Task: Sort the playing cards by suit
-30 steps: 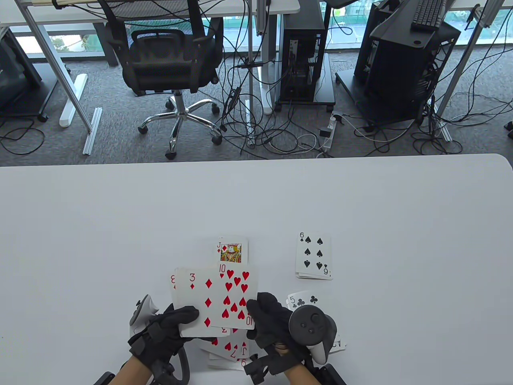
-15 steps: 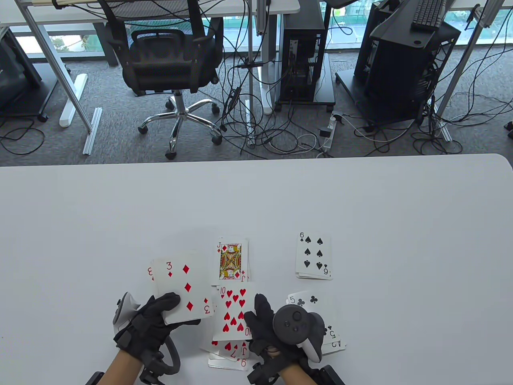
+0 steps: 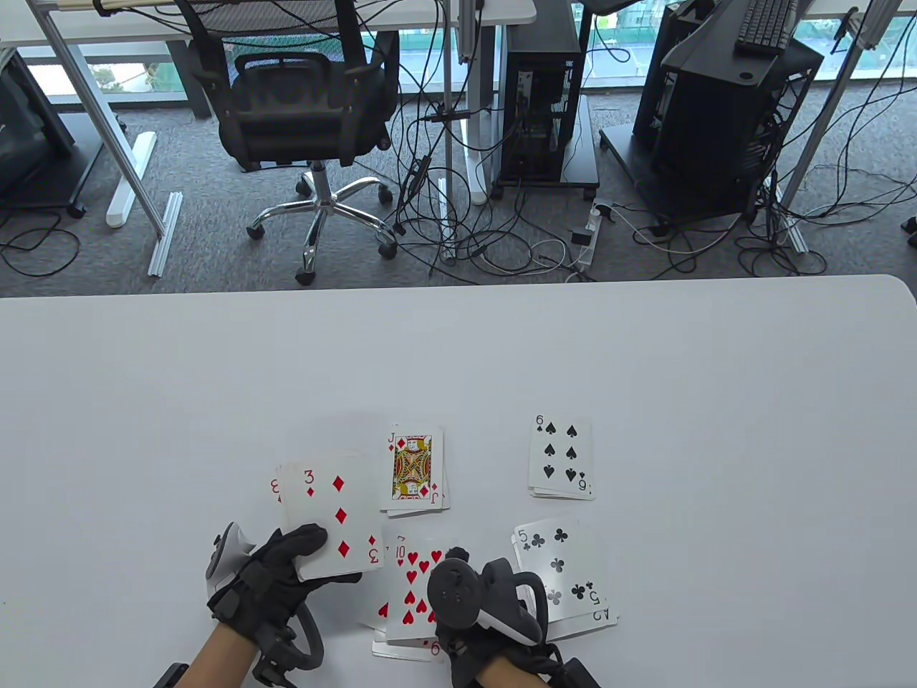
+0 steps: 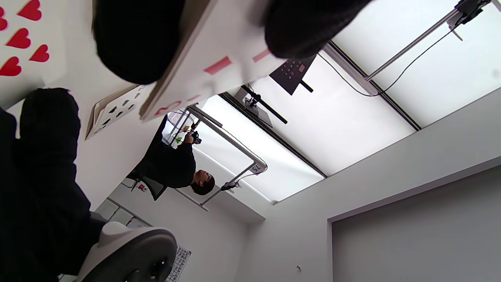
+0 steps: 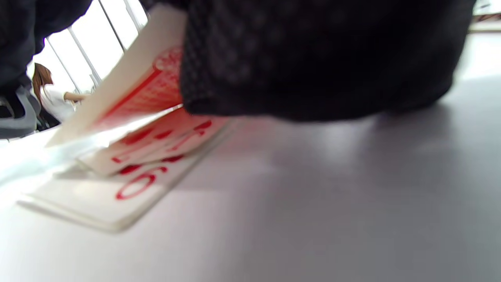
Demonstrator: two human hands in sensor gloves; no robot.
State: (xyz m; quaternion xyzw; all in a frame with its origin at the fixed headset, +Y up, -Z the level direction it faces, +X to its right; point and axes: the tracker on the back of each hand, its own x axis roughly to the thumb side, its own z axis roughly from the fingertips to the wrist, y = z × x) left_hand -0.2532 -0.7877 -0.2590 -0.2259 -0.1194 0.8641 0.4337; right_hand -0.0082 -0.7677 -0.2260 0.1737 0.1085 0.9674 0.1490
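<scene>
Table view shows the left hand (image 3: pixel 276 573) gripping a small packet of cards (image 3: pixel 331 519), 3 of diamonds on top, thumb curled over its near edge, just left of the jack pile (image 3: pixel 415 469). Nearer than the jack pile, the right hand (image 3: pixel 480 609) pinches the 10 of hearts (image 3: pixel 412 591) at its right edge, holding it tilted low over the hearts pile (image 3: pixel 401 638), as the right wrist view confirms. Right of the jack pile lie the spade pile (image 3: pixel 561 459) and, nearer, the club pile (image 3: pixel 566 577) on the tabletop (image 3: pixel 458 358). To finish well, I judge the 10 should be lowered flat and square onto the hearts before letting go, without nudging the clubs beside it.
</scene>
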